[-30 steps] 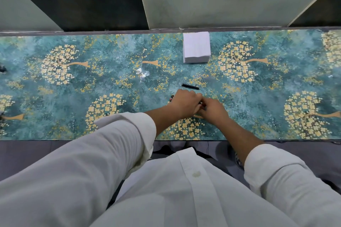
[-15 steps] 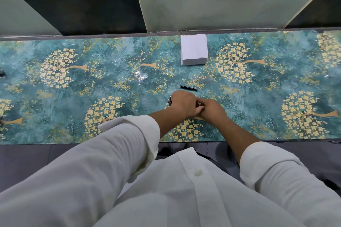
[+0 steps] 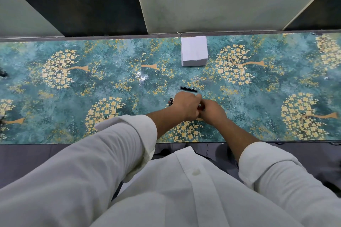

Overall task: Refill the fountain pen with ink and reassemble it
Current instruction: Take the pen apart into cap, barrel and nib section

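Both hands are bunched together low over the middle of the table — the left hand [image 3: 186, 106] curled knuckles-up, the right hand [image 3: 212, 111] pressed in against it, fingertips meeting between them. Whatever pen part they are working is buried in that knot of fingers, so I cannot tell what either one grips. A dark pen piece [image 3: 170, 101] pokes out from behind the left hand on its far left side, touching or just beside the knuckles. Just beyond the hands lies the black pen barrel [image 3: 188, 89], long axis running left to right, tilted slightly, apart from both hands and nearer the left one's fingertips. My guess — it gets picked up next, a short reach forward with nothing in between. Further back, by the table's far edge [image 3: 110, 38], sits a white tissue stack [image 3: 194, 51], well clear.
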